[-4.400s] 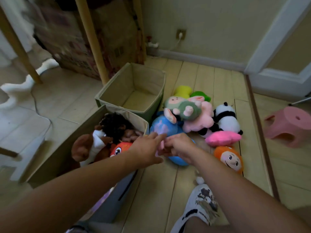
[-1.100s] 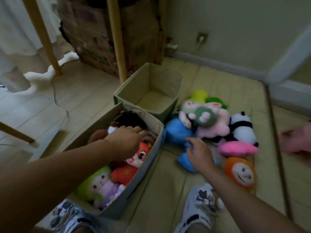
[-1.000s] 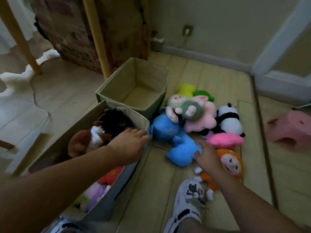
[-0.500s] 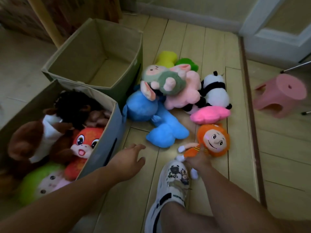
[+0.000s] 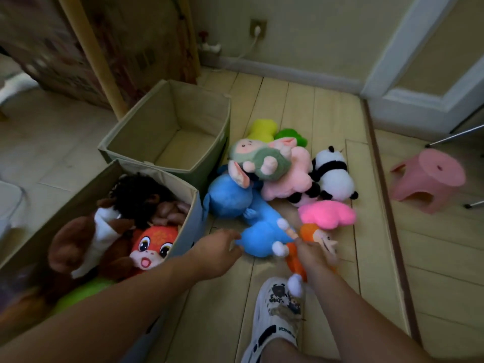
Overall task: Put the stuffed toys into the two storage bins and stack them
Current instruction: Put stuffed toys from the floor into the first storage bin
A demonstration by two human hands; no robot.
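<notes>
Two fabric bins stand on the floor. The near bin [image 5: 195, 205] holds several plush toys, among them a red fox-faced one [image 5: 152, 244]; the far bin [image 5: 167, 127] has nothing inside. A heap of toys lies to their right: a blue plush [image 5: 235, 203], a green-and-pink doll [image 5: 262, 161], a panda [image 5: 332, 174], a pink cushion toy [image 5: 327, 214]. My right hand [image 5: 313, 255] grips the orange doll [image 5: 296, 263] and lifts it off the floor. My left hand [image 5: 218, 248] hovers open beside the blue plush's lower end, fingers spread.
My white shoe [image 5: 277, 310] rests on the planks just below the orange doll. A pink plastic stool [image 5: 429, 176] sits to the right past a floor strip. A wooden post [image 5: 91, 56] and cardboard stand behind the bins; a plugged-in cable runs along the wall.
My left hand left the near bin and swung right toward the blue plush. My right hand closed on the orange doll and raised it.
</notes>
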